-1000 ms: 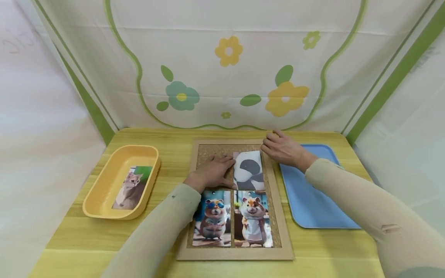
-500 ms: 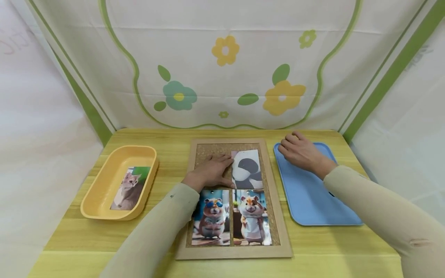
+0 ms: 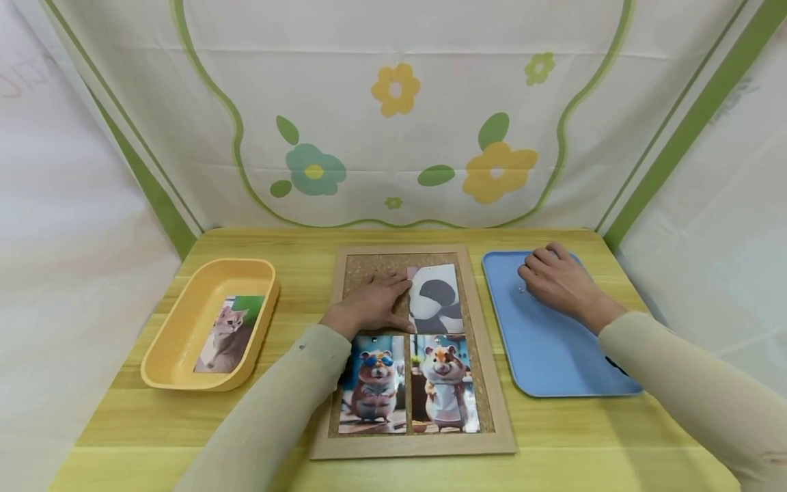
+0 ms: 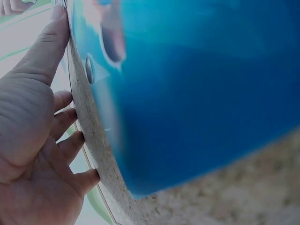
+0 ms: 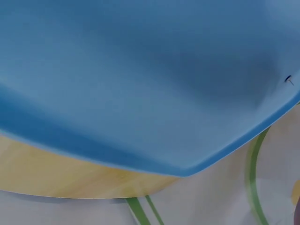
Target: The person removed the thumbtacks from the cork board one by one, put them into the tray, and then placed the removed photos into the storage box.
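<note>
My left hand [image 3: 376, 304] lies over the upper half of a framed cork board [image 3: 375, 263], with thumb and fingertips at the left edge of a panda picture card [image 3: 439, 297]. In the left wrist view the fingers [image 4: 70, 145] reach out onto the cork. Below it, two hamster picture cards, one in sunglasses [image 3: 375, 393] and one in an apron [image 3: 445, 393], sit side by side with pins at their tops. My right hand [image 3: 562, 283], fingers bent, hovers over the far part of a blue tray [image 3: 553, 355]. A small thumbtack [image 5: 288, 79] lies on the tray near its fingertips, which are hidden.
A yellow tray [image 3: 175, 348] on the left holds a cat picture card [image 3: 230, 335]. Everything stands on a wood-grain table [image 3: 307, 273]. A flowered white cloth [image 3: 363, 137] hangs at the back, with plain white cloth at both sides.
My right hand has moved right, from the board's upper right corner to over the blue tray, uncovering the thumbtack. The left hand has stayed at the panda card.
</note>
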### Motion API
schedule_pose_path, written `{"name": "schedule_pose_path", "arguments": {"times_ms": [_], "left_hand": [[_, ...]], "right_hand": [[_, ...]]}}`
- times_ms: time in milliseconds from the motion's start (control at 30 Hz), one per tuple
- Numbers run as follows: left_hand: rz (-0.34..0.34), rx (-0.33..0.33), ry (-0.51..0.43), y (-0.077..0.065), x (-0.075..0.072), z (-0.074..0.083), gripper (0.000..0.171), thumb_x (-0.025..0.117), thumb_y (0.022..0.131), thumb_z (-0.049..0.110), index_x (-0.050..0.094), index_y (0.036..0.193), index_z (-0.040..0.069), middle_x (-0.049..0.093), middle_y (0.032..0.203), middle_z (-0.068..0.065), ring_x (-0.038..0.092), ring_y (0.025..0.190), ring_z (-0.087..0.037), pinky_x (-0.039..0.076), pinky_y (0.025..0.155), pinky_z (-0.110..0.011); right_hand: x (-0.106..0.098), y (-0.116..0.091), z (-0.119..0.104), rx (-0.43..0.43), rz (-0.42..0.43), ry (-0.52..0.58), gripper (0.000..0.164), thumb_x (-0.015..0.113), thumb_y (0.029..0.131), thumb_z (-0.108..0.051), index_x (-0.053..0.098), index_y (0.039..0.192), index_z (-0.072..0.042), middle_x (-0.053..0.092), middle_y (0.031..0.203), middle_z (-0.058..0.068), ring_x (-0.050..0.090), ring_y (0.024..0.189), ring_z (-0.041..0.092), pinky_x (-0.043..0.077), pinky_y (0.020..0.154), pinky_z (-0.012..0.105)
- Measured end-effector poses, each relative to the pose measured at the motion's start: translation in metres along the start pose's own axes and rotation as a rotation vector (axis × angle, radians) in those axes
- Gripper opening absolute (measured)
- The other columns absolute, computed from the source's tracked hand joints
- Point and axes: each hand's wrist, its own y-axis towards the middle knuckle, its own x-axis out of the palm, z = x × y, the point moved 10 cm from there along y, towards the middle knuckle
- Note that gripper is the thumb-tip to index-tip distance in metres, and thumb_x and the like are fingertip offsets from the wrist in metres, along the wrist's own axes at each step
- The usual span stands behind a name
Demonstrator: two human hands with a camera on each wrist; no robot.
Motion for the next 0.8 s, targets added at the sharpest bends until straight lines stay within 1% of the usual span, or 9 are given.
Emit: {"name": "schedule_pose_path", "arguments": {"times_ms": [300,533,633,800], "left_hand": [[-0.002,-0.005,-0.012,0.0,0.0,-0.003,0.107,0.067,0.089,0.076,0.026,0.169,0.019,0.019,0.177,-0.002,0.013,0.165,-0.026,0.009,0.132,-0.059],[0.003,-0.002,-0.008,0.0,0.001,-0.002,0.108,0.067,0.088,0.077,0.026,0.169,0.019,0.019,0.177,-0.002,0.013,0.165,-0.026,0.01,0.132,-0.059],[0.005,-0.001,-0.011,0.0,0.001,-0.002,0.107,0.067,0.088,0.076,0.026,0.169,0.019,0.019,0.177,-0.002,0.014,0.165,-0.026,0.01,0.132,-0.059],[0.008,0.001,-0.02,0.0,0.0,-0.001,0.107,0.068,0.088,0.075,0.027,0.169,0.019,0.019,0.177,-0.002,0.014,0.165,-0.026,0.01,0.132,-0.058]], "right_hand": [[-0.001,-0.018,0.004,0.054,0.01,0.019,0.056,0.01,0.114,-0.027,0.055,0.093,-0.001,0.058,0.089,0.017,0.055,0.091,0.041,0.047,0.09,0.056],[0.003,-0.031,0.003,0.07,-0.021,0.032,0.059,0.008,0.112,-0.028,0.057,0.096,-0.001,0.061,0.093,0.018,0.057,0.094,0.042,0.048,0.091,0.058],[0.005,-0.036,0.003,0.076,-0.02,0.028,0.06,0.006,0.113,-0.027,0.057,0.094,-0.001,0.061,0.091,0.018,0.057,0.094,0.041,0.048,0.091,0.058],[0.009,-0.042,0.001,0.07,-0.02,0.037,0.055,0.01,0.114,-0.024,0.055,0.091,-0.002,0.06,0.088,0.017,0.057,0.091,0.041,0.048,0.089,0.057]]}}
